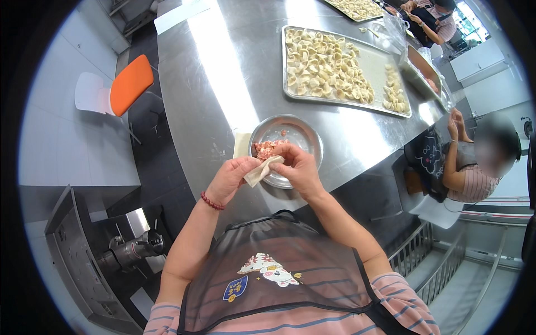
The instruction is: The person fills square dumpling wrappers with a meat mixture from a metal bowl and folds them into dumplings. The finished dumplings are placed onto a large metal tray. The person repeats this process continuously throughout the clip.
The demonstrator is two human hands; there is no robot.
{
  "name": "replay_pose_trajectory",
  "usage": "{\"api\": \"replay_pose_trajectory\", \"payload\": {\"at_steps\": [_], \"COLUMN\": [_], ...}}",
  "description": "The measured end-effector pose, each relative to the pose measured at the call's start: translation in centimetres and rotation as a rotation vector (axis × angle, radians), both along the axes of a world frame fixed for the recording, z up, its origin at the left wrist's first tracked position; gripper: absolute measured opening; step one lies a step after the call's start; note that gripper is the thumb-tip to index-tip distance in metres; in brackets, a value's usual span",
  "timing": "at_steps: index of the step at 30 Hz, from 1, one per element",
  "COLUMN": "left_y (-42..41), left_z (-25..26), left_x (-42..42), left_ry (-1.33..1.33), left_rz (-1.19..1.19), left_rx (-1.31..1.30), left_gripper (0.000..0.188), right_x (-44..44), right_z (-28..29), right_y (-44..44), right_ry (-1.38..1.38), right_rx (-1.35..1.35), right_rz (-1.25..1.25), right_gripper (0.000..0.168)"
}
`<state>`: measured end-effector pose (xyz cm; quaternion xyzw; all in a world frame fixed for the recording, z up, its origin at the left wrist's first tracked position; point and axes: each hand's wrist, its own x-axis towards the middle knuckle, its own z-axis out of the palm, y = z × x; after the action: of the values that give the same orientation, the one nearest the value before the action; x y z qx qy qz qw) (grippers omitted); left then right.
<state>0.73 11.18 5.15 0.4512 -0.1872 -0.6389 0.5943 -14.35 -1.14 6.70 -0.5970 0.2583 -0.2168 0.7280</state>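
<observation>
My left hand (pixel 235 175) and my right hand (pixel 296 168) hold one dough wrapper (pixel 261 171) between them, pinched in the fingers and folded over. The wrapper is above the near-left part of a round steel bowl (pixel 310 142). Minced meat (pixel 268 148) lies in the bowl's left part, partly hidden by my right hand, with a small bit of meat apart from it. A stack of pale dough wrappers (pixel 241 144) lies at the bowl's left, partly under its rim. Whether filling is inside the held wrapper cannot be seen.
A metal tray (pixel 377 63) of many folded dumplings lies beyond the bowl on the steel table (pixel 201 100). Right of it stands a container (pixel 423 71) with meat. One person (pixel 469 167) sits at the right, another (pixel 435 21) at the far right. An orange-seated chair (pixel 132 86) stands left.
</observation>
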Motion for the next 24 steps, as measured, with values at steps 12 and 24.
{"api": "replay_pose_trajectory", "payload": {"at_steps": [12,24], "left_y": [-1.1,-1.5], "left_z": [0.2,-0.9], "left_x": [-0.6,-2.4], "left_ry": [-0.074,0.161], "left_rz": [-0.267,0.104], "left_rx": [0.174,0.164], "left_gripper": [0.025,0.026], "right_x": [-0.4,-2.1], "right_z": [-4.3,-6.1], "right_y": [-3.2,-2.2], "right_ry": [0.323,0.426], "right_rx": [-0.173,-0.975], "right_rz": [-0.126,-0.157], "right_gripper": [0.022,0.043]}}
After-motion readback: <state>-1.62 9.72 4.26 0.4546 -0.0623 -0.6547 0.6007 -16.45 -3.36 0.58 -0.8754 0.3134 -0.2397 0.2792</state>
